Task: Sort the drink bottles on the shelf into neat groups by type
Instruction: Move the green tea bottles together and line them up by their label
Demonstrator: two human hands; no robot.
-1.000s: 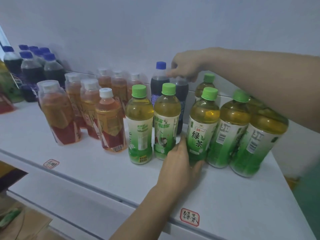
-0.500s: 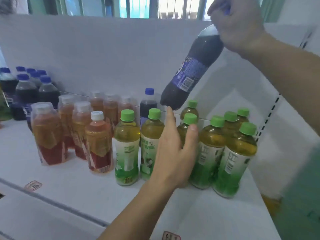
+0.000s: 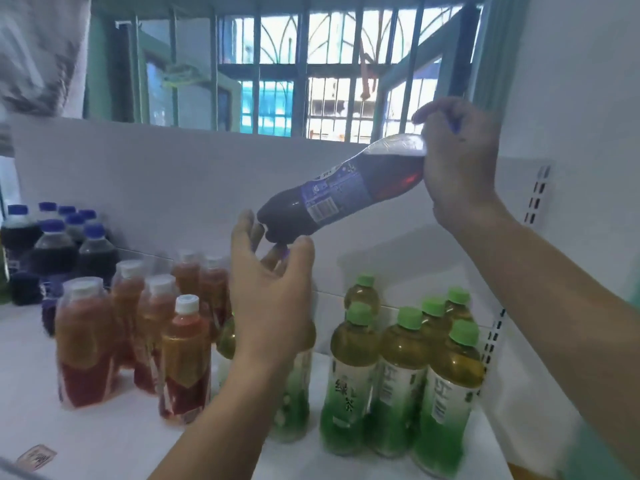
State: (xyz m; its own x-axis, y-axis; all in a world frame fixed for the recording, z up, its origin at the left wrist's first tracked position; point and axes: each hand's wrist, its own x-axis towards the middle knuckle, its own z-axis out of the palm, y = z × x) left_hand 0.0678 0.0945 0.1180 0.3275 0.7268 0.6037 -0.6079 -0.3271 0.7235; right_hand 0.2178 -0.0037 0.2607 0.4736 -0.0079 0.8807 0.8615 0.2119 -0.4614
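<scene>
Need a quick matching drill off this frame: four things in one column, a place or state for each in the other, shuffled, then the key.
1. dark soda bottle
2. green-cap tea bottles
3. white-cap red tea bottles
4. blue-cap dark bottles

A. far left, at the back
B. in the air, tilted
C. right end of the shelf
D. left of centre, upright

Pairs: 1-B, 2-C, 3-D, 4-A

Left hand rose to lifted cola bottle's base.

Cola bottle — glossy clear plastic.

"绿茶" on green tea bottle
</scene>
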